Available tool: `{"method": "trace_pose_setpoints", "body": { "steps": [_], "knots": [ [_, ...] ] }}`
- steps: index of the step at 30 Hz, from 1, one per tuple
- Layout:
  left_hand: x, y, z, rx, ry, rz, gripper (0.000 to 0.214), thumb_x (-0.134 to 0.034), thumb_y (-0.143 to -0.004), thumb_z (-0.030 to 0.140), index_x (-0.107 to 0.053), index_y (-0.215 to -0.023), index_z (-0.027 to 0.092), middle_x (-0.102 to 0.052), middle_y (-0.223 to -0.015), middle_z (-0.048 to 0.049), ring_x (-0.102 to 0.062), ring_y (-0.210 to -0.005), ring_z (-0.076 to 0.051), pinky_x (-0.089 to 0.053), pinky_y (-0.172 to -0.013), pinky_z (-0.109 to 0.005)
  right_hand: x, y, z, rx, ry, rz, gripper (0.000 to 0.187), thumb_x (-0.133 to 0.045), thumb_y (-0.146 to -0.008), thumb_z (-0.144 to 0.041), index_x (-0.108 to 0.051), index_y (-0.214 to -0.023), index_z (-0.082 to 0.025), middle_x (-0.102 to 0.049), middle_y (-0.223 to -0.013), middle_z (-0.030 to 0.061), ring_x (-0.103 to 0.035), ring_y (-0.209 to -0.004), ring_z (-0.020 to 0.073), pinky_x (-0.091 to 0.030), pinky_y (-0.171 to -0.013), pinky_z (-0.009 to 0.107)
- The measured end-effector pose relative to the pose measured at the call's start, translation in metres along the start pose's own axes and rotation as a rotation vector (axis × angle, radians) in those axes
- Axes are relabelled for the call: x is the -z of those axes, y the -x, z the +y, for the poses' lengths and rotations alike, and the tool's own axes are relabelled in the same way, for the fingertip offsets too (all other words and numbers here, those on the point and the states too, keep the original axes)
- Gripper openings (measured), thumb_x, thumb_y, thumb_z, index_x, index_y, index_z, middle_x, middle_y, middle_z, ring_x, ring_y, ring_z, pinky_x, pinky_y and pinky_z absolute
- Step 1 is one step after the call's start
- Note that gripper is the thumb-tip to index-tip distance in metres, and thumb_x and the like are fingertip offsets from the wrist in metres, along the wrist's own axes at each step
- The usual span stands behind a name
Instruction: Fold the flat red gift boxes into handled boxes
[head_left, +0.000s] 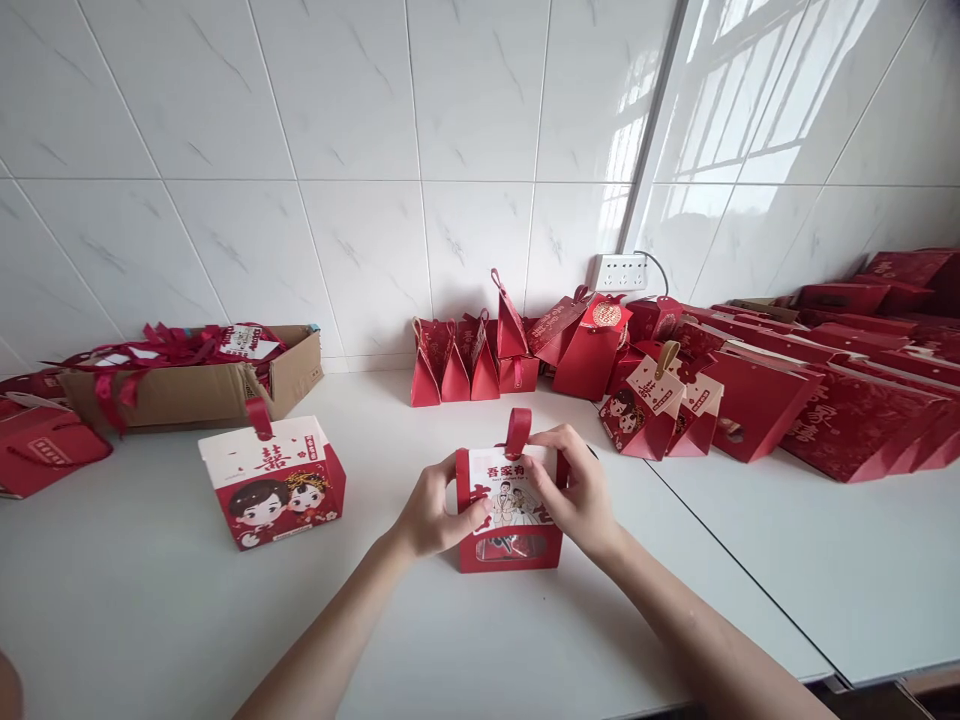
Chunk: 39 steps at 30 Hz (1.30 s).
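1. Here's the left hand, thumb laid across the front, other fingers curled behind the side edge; it grips the small red-and-white upright card gift box with a printed couple by its left side;
2. and the right hand has the same box at its upper right; thumb pressed on the white printed panel, index finger bent at the top edge, the remaining fingertips hidden from view;
3. so the box sits right between both sets of fingers, upright on the smooth white tabletop; the dark-red ribbon loop rises just beside the right index finger, and the clear oval window shows below both thumbs;
4. out to the left of the left fingers, well apart, stands a wider red-and-white card box with two cartoon faces; farther beyond it, a brown cardboard carton heaped with crimson ribbons;
5. straight ahead beyond the fingers, a row of small red triangular card boxes; off to the right, tightly ranked larger red card boxes.
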<state>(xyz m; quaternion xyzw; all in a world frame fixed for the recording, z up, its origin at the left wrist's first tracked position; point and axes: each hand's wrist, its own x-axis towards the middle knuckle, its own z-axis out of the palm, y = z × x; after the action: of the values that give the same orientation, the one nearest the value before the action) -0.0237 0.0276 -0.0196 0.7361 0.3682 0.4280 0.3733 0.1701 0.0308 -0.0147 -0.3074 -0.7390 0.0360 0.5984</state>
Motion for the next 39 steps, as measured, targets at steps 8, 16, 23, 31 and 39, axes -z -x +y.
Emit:
{"method": "trace_pose_setpoints", "body": {
  "steps": [8, 16, 23, 31, 39],
  "knots": [
    [-0.001, -0.001, 0.002, -0.048, -0.039, 0.013, 0.016, -0.062, -0.070, 0.027, -0.061, -0.082, 0.017, -0.069, -0.073, -0.0025, -0.065, -0.070, -0.020, -0.053, -0.067, -0.031, 0.000, -0.002, -0.005, -0.105, -0.079, -0.010, 0.009, -0.054, -0.091, -0.023, -0.056, -0.082, -0.022, -0.060, -0.072, 0.0003, -0.052, -0.059, 0.0137, -0.040, -0.052, 0.027],
    [0.000, -0.001, 0.005, -0.022, -0.010, 0.014, 0.016, -0.062, -0.069, 0.026, -0.064, -0.082, 0.017, -0.071, -0.075, -0.0028, -0.067, -0.072, -0.021, -0.054, -0.067, -0.030, 0.000, -0.003, -0.007, -0.163, -0.109, -0.005, 0.010, -0.054, -0.089, -0.023, -0.056, -0.080, -0.022, -0.059, -0.070, -0.0010, -0.051, -0.056, 0.0129, -0.040, -0.052, 0.026],
    [-0.001, -0.001, 0.003, -0.049, -0.022, 0.016, 0.016, -0.062, -0.071, 0.026, -0.062, -0.083, 0.017, -0.070, -0.074, -0.0024, -0.066, -0.072, -0.020, -0.052, -0.068, -0.030, 0.000, -0.002, -0.007, -0.116, -0.104, -0.002, 0.010, -0.054, -0.091, -0.022, -0.055, -0.081, -0.022, -0.059, -0.072, -0.0007, -0.052, -0.058, 0.0131, -0.040, -0.053, 0.026],
    [-0.003, 0.000, -0.003, -0.051, -0.012, 0.011, 0.015, -0.062, -0.071, 0.026, -0.060, -0.082, 0.016, -0.066, -0.072, -0.0010, -0.063, -0.069, -0.019, -0.051, -0.065, -0.029, 0.000, -0.001, -0.006, -0.095, -0.088, -0.004, 0.009, -0.054, -0.091, -0.021, -0.055, -0.083, -0.022, -0.059, -0.072, -0.0009, -0.051, -0.058, 0.0131, -0.040, -0.054, 0.026],
    [-0.007, 0.003, -0.006, -0.051, 0.050, 0.048, 0.025, -0.064, -0.068, 0.027, -0.062, -0.090, 0.014, -0.070, -0.081, -0.0048, -0.065, -0.075, -0.021, -0.051, -0.069, -0.029, 0.001, -0.002, -0.006, -0.027, -0.067, 0.004, 0.008, -0.055, -0.091, -0.017, -0.055, -0.086, -0.023, -0.058, -0.073, -0.0019, -0.054, -0.060, 0.0117, -0.043, -0.055, 0.022]
  ]
}}
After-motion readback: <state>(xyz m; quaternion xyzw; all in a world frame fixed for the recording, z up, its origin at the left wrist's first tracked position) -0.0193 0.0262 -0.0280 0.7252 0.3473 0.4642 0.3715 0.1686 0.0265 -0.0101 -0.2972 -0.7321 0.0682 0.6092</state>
